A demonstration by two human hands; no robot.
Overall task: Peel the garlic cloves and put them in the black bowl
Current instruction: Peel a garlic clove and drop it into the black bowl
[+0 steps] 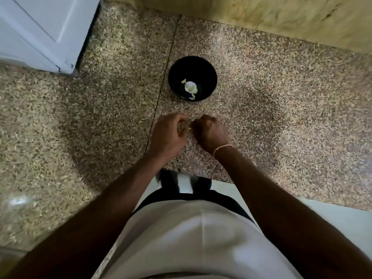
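Note:
The black bowl (192, 78) stands on the speckled stone counter (100, 109), just beyond my hands. Inside it lie pale garlic pieces (190, 87), a larger white lump and a few small bits. My left hand (168, 134) and my right hand (211, 130) hover close together over the counter in front of the bowl, fingers curled toward each other. Between the fingertips shows a small pale garlic clove (189, 128), mostly hidden and blurred, which both hands appear to pinch. A thin band circles my right wrist.
A white appliance (40, 31) stands at the back left corner of the counter. A yellowish wall (281, 19) runs along the back. The counter's front edge lies near my body, with pale floor (332, 218) below at the right.

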